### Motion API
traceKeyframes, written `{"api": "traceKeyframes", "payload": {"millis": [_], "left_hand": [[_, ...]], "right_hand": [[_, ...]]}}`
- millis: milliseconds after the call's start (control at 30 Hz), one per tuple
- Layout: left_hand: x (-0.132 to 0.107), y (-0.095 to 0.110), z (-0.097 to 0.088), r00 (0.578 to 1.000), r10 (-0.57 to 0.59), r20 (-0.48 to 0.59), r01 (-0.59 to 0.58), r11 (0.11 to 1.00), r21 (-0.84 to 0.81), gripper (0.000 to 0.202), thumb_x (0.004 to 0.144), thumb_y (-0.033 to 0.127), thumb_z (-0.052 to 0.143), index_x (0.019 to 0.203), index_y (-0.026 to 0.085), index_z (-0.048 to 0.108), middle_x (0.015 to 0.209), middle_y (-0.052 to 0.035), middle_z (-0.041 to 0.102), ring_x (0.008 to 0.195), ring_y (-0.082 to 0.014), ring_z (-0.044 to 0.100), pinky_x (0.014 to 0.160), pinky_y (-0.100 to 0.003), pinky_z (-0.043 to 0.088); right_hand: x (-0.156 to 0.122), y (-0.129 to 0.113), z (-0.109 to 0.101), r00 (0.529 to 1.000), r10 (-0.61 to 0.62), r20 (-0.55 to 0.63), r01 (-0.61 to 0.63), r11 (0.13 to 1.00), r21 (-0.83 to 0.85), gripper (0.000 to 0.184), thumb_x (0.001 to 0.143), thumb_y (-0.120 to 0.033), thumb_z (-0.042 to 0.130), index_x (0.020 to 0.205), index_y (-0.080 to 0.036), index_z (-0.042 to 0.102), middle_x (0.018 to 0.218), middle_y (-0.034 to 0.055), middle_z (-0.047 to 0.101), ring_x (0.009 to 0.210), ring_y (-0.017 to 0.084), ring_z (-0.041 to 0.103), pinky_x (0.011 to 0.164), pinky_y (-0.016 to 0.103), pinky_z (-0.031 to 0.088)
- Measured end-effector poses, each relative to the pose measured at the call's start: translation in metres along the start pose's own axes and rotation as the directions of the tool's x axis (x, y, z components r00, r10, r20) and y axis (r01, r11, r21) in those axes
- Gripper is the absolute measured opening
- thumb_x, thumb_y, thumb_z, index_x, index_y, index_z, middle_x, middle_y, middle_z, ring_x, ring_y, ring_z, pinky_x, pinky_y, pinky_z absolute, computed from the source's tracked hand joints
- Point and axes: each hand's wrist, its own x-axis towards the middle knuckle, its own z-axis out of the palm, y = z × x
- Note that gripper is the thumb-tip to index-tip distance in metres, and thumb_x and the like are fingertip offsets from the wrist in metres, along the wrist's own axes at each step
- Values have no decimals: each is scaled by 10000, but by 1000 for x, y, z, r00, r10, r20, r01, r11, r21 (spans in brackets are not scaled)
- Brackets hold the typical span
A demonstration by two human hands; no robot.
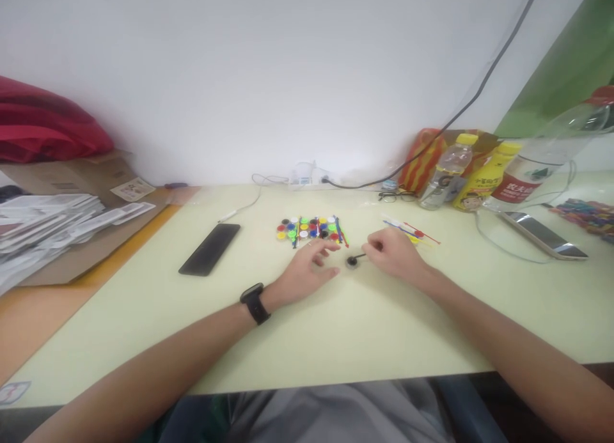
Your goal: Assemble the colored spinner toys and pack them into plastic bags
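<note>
My right hand is closed around a thin black stick. The stick's far end reaches into a small round clear pot with something black inside, standing on the table. To the left of that pot, my left hand hovers with fingers apart and slightly curled, holding nothing. Just beyond my left hand lie rows of small round pots in several colours, with coloured plastic sticks across them. Behind my right hand are more thin sticks in red, blue and yellow.
A black phone lies at the left; another phone is at the right. Bottles and eyeglasses stand or lie at the back right. Stacked papers and a cardboard box fill the left. A cable hangs along the wall.
</note>
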Motion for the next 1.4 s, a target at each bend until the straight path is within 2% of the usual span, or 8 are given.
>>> {"api": "traceKeyframes", "payload": {"millis": [100, 267, 533, 800, 967, 1067, 1200, 1400], "left_hand": [[-2, 0, 0, 998, 31, 47, -34, 997, 64, 477, 885, 322, 764, 1334, 257, 617, 1277, -88, 639, 1056, -227, 614, 894, -361, 530], [-1, 4, -3, 979, 91, 181, -103, 993, 59, 161, 989, 264, 621, 1103, 223, 728, 1115, -81, 684, 1072, -229, 640, 984, -376, 505], [-1, 7, -6, 957, 152, 246, -175, 982, 74, 291, 855, 72, 629, 1085, 215, 734, 1129, -76, 694, 1084, -232, 647, 1026, -381, 487], [-3, 11, -5, 966, 137, 220, -154, 986, 62, 235, 766, 109, 719, 971, 223, 738, 1137, -74, 699, 1087, -259, 659, 1039, -396, 485], [-3, 11, -4, 968, 124, 220, -144, 987, 77, 189, 818, 182, 734, 1003, 223, 733, 1111, -79, 705, 1046, -249, 663, 1015, -385, 487], [-3, 10, -3, 971, 117, 206, -134, 988, 71, 106, 864, 273, 744, 946, 209, 724, 1078, -77, 712, 1005, -238, 662, 969, -370, 495], [-1, 7, -1, 989, 40, 144, -50, 997, 64, 190, 902, 372, 734, 954, 192, 701, 949, -48, 714, 870, -206, 644, 806, -322, 504], [-1, 7, -2, 990, -81, 119, 77, 996, 35, 192, 907, 361, 721, 853, 178, 704, 761, 1, 670, 650, -135, 540, 591, -254, 405]], "right_hand": [[-6, -10, 0, 986, -131, 99, 123, 989, 84, 324, 746, -221, 529, 563, -194, 263, 530, -43, 269, 527, 103, 288, 558, 300, 188], [-12, -18, 2, 963, -243, 113, 224, 961, 161, 295, 721, -181, 536, 597, -193, 268, 552, -52, 291, 550, 102, 279, 575, 286, 206], [-14, -18, 6, 940, -269, 211, 228, 953, 202, 235, 791, -166, 536, 639, -194, 360, 612, -38, 447, 592, 114, 380, 590, 272, 237], [-14, -16, 7, 945, -262, 197, 218, 951, 219, 234, 853, -168, 538, 670, -200, 396, 668, -32, 487, 626, 128, 427, 607, 270, 279], [-13, -14, 9, 950, -245, 193, 194, 948, 251, 235, 880, -203, 554, 685, -203, 422, 698, -20, 517, 641, 135, 448, 611, 272, 304], [-14, -16, 10, 946, -253, 204, 190, 940, 285, 225, 886, -194, 543, 696, -203, 423, 705, -24, 511, 647, 132, 440, 612, 269, 311], [-13, -18, 10, 962, -221, 158, 158, 928, 337, 261, 909, -224, 544, 699, -206, 389, 667, -43, 450, 634, 125, 414, 597, 267, 294], [-12, -21, 6, 972, -186, 145, 87, 854, 513, 240, 933, -301, 575, 794, -217, 399, 732, -45, 411, 669, 127, 384, 609, 260, 316]]}}
